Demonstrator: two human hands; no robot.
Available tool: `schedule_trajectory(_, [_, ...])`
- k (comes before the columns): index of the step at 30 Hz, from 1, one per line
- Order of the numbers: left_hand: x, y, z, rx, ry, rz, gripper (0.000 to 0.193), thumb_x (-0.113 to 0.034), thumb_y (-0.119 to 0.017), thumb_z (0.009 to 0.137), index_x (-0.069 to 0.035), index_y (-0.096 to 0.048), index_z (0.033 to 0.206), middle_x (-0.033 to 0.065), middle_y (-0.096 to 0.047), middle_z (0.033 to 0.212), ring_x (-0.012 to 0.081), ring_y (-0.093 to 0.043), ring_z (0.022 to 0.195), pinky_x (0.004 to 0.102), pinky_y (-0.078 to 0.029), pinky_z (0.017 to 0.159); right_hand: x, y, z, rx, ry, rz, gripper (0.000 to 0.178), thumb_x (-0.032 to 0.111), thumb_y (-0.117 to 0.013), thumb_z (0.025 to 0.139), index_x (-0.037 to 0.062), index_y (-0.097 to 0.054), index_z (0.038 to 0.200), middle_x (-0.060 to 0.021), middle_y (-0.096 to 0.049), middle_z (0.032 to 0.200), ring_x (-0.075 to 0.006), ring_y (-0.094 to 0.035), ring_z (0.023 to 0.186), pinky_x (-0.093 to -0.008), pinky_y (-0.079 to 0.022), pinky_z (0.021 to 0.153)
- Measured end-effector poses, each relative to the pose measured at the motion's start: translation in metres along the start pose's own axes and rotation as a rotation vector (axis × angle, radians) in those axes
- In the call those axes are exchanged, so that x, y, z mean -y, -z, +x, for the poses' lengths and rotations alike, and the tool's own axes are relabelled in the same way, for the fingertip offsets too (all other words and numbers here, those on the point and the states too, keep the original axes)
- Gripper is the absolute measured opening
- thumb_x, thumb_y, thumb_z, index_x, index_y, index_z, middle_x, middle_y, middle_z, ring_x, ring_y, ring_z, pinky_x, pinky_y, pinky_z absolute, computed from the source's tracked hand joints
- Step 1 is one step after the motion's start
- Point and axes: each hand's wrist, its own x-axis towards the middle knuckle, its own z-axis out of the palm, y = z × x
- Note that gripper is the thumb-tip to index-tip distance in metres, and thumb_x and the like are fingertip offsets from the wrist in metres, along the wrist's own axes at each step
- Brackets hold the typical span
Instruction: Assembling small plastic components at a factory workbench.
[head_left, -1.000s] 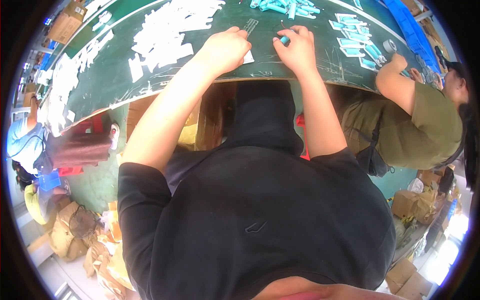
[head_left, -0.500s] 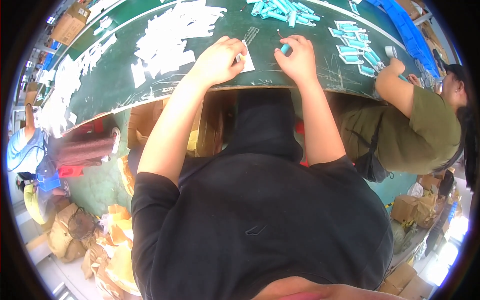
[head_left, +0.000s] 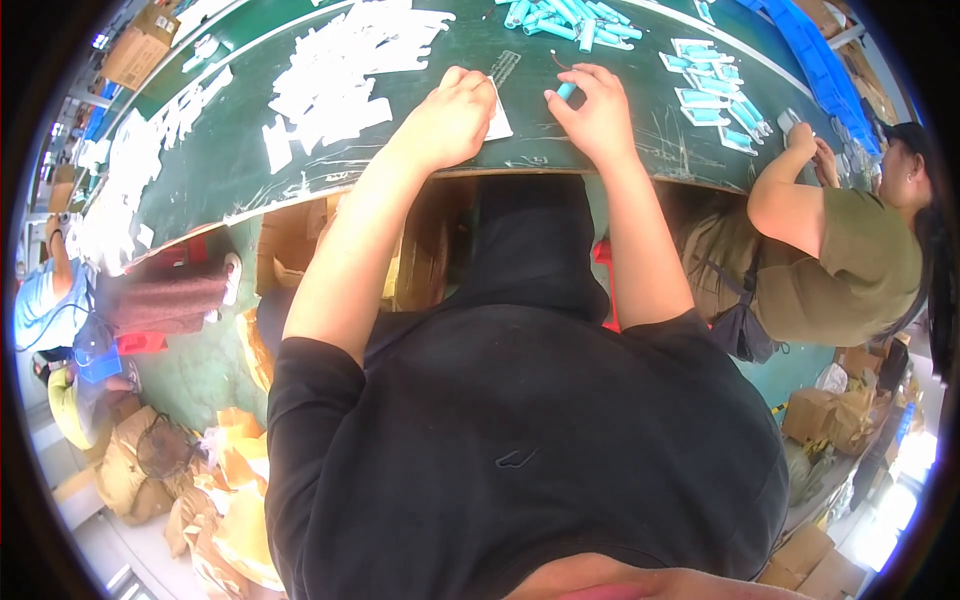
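My left hand (head_left: pixel 455 118) is closed at the edge of a flat white plastic piece (head_left: pixel 500 121) on the green table; its fingertips are mostly hidden behind the knuckles. A small teal cylindrical battery (head_left: pixel 566 90) is pinched between the thumb and fingers of my right hand (head_left: pixel 598 110), to the right of the white piece. A thin red wire (head_left: pixel 558 62) sticks up from the battery's far end. Just beyond the white piece lies a clear, ladder-like plastic strip (head_left: pixel 506 66).
A heap of white plastic pieces (head_left: pixel 335 80) lies left on the table (head_left: pixel 400 165), loose teal batteries (head_left: pixel 570 20) at the far middle. White pieces with batteries (head_left: pixel 705 90) are at the right. A co-worker in olive (head_left: pixel 850 235) works there; a blue bin (head_left: pixel 815 60) stands behind.
My left hand has turned slightly, its fingers now more bunched over the white piece. My right hand keeps the battery, barely shifted. The co-worker at the right has raised their hands.
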Motion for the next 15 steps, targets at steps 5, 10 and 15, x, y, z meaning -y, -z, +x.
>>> schedule_trajectory(5, [0.001,-0.012,-0.006,-0.143,0.101,-0.122,0.011,-0.004,-0.059,0.101,0.001,-0.062,0.111,0.0165,-0.071,0.118,0.0383,-0.062,0.121,0.0462,-0.052,0.103,0.002,0.002,0.002,0.092,0.101,0.152,0.043,0.028,-0.089,0.086,0.0066,-0.077,0.121,-0.0147,-0.073,0.136,-0.0352,-0.068,0.125,-0.0444,-0.056,0.105])
schedule_trajectory(10, [-0.001,-0.013,-0.008,-0.220,0.072,-0.208,0.016,-0.006,-0.065,0.100,0.000,-0.064,0.115,0.0129,-0.074,0.114,0.0355,-0.065,0.116,0.0428,-0.054,0.101,0.000,0.004,0.002,0.161,0.147,0.218,0.044,0.028,-0.089,0.086,0.0076,-0.077,0.123,-0.0130,-0.074,0.135,-0.0343,-0.068,0.125,-0.0442,-0.055,0.106])
schedule_trajectory(15, [0.003,-0.010,-0.008,-0.235,-0.004,-0.162,0.010,-0.012,-0.075,0.094,-0.005,-0.076,0.100,0.0100,-0.077,0.110,0.0314,-0.068,0.112,0.0398,-0.056,0.098,0.002,0.003,0.003,0.126,0.184,0.142,0.041,0.030,-0.088,0.083,0.0081,-0.080,0.117,-0.0120,-0.077,0.126,-0.0334,-0.067,0.118,-0.0445,-0.053,0.107])
